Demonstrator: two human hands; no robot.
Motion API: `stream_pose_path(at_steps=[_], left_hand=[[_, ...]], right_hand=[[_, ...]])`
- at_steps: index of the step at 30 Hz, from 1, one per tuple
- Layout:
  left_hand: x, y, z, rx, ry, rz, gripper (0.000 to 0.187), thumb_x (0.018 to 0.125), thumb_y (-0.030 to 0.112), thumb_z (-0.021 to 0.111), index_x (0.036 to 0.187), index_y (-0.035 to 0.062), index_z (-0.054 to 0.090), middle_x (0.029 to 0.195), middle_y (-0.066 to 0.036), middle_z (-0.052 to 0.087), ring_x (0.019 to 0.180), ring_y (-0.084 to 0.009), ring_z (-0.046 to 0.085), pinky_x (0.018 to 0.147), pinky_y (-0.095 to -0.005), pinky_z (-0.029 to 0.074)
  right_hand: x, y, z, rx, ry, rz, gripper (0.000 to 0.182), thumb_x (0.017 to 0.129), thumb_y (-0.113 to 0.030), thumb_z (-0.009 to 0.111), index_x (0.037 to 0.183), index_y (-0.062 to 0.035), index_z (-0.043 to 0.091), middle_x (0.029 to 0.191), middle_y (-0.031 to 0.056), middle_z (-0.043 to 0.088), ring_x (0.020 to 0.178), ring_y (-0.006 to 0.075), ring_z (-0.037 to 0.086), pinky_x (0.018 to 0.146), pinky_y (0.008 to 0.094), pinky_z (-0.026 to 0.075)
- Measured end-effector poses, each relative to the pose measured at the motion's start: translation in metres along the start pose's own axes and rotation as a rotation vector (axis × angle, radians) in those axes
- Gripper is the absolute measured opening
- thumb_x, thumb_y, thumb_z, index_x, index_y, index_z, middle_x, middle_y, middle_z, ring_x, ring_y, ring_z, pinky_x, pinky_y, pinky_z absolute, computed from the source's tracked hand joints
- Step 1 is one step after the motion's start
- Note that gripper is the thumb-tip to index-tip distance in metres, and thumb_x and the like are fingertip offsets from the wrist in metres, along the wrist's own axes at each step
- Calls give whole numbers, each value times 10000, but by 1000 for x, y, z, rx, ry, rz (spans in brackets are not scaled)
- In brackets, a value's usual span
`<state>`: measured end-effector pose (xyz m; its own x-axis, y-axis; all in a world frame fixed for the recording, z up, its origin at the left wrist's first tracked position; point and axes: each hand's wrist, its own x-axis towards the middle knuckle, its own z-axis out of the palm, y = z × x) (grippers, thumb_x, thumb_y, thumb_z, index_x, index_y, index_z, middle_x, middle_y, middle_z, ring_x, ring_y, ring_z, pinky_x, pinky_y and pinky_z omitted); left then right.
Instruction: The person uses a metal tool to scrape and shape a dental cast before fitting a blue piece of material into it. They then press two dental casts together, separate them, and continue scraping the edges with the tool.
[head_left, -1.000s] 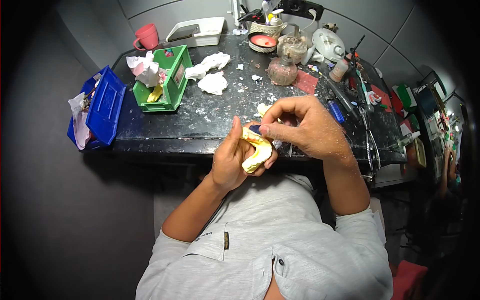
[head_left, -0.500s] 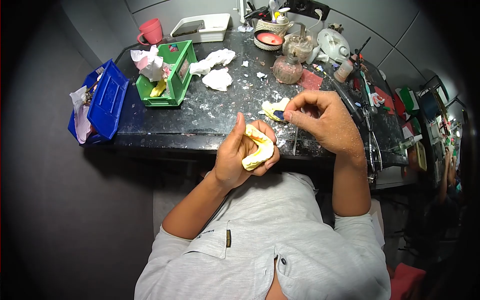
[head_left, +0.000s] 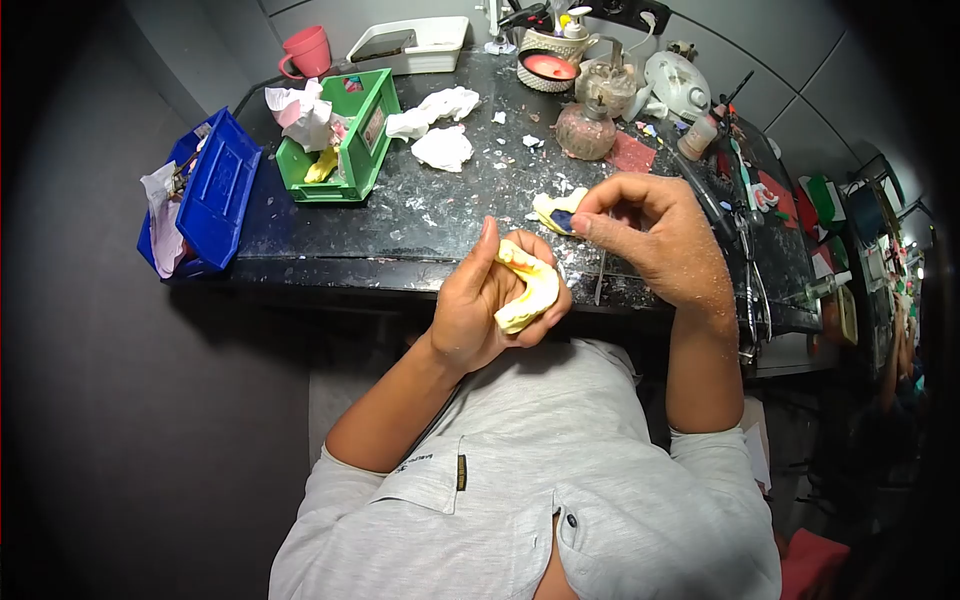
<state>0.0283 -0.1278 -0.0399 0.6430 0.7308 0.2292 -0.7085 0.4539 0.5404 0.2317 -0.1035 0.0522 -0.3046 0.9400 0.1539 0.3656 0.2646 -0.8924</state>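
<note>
My left hand [head_left: 478,300] holds a yellow, horseshoe-shaped dental cast [head_left: 530,285] over the front edge of the bench, thumb raised beside it and fingers curled behind. To its right, my right hand [head_left: 655,235] is closed in a pinch, fine white grains stuck to its skin. A small dark blue piece [head_left: 562,220] shows at the tips of its thumb and index finger. Directly behind that piece, a second yellow cast [head_left: 547,205] lies on the bench, partly covered by it. A thin metal tool [head_left: 600,280] lies below the right hand at the bench edge.
White scraps dot the dark bench [head_left: 330,235]. A green bin [head_left: 370,150] and blue bin [head_left: 225,195] stand left, near crumpled tissue [head_left: 443,148]. At the back are a glass burner [head_left: 585,132], pink wax sheet [head_left: 630,153] and bowl [head_left: 548,70]. Tools [head_left: 750,280] lie right.
The whole view has shifted slightly, so the bench items appear a little further right and higher. Both hands keep nearly the same pose, and the left still holds the cast.
</note>
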Motion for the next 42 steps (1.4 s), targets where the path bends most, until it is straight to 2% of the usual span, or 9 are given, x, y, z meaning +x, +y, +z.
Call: stream_pose_path(at_steps=[1, 2, 3, 6, 19, 27, 31, 36, 42], left_hand=[[-1, 0, 2, -78, 45, 2, 711, 1069, 589, 86, 1276, 54, 506, 922, -266, 584, 524, -213, 498, 458, -263, 404], [1, -4, -6, -181, -98, 37, 715, 1075, 573, 121, 1384, 26, 463, 1127, -291, 568, 724, -315, 638, 569, -320, 537], [1, -4, -5, -184, -96, 39, 715, 1075, 573, 121, 1384, 26, 463, 1127, -291, 568, 724, -315, 638, 569, -320, 537], [2, -4, -1, -262, -34, 2, 715, 1081, 551, 184, 1491, -2, 376, 1303, -307, 519, 1133, -448, 604, 896, -490, 581], [1, -4, -2, -287, -89, -17, 775, 1067, 592, 135, 1410, -24, 459, 1285, -312, 539, 1036, -408, 647, 792, -445, 575], [-10, 1, 18, -222, -103, 2, 771, 1063, 584, 78, 1432, -6, 409, 1228, -351, 527, 847, -413, 685, 645, -400, 578], [-19, 3, 31, -136, -159, 12, 761, 1062, 583, 80, 1445, -4, 377, 1218, -353, 540, 824, -387, 694, 645, -371, 565], [-32, 14, 57, 92, -96, -35, 817, 1039, 624, 59, 1405, -39, 366, 1208, -297, 583, 821, -262, 699, 650, -300, 536], [-39, 24, 70, 172, -76, -72, 847, 1020, 663, 88, 1390, -48, 362, 1196, -303, 588, 810, -236, 690, 632, -278, 512]], right_hand=[[-1, 0, -2, 22, 10, 31, 119, 859, -136, 788, 911, -32, 765, 731, -54, 637, 650, 17, 473, 595, 193, 382], [-2, 2, -2, 7, 43, 11, 113, 859, -135, 787, 910, -35, 768, 734, -58, 640, 658, 13, 471, 604, 193, 380], [-3, 3, -2, 6, 40, 13, 113, 859, -135, 787, 910, -35, 768, 734, -58, 640, 658, 13, 471, 604, 193, 380], [-5, 5, -4, -54, 119, -44, 106, 859, -129, 790, 908, -36, 771, 744, -57, 648, 659, 11, 471, 599, 192, 373], [-9, 2, -7, -16, 118, -53, 112, 845, -116, 801, 904, -28, 767, 761, -48, 662, 665, 9, 479, 605, 186, 361], [-19, 6, -23, 14, 173, 19, 103, 846, -105, 806, 881, -25, 752, 759, -53, 648, 656, 10, 480, 596, 186, 361], [-24, 21, -38, -66, 207, 73, 103, 856, -92, 796, 884, -17, 732, 757, -68, 605, 671, 11, 476, 608, 188, 362], [-33, 36, -51, -139, 230, 159, 90, 855, -73, 794, 886, -15, 731, 784, -72, 610, 699, 15, 458, 652, 188, 358], [-40, 46, -60, -160, 254, 200, 89, 856, -54, 792, 904, -12, 729, 806, -70, 617, 712, 15, 452, 668, 188, 353]])
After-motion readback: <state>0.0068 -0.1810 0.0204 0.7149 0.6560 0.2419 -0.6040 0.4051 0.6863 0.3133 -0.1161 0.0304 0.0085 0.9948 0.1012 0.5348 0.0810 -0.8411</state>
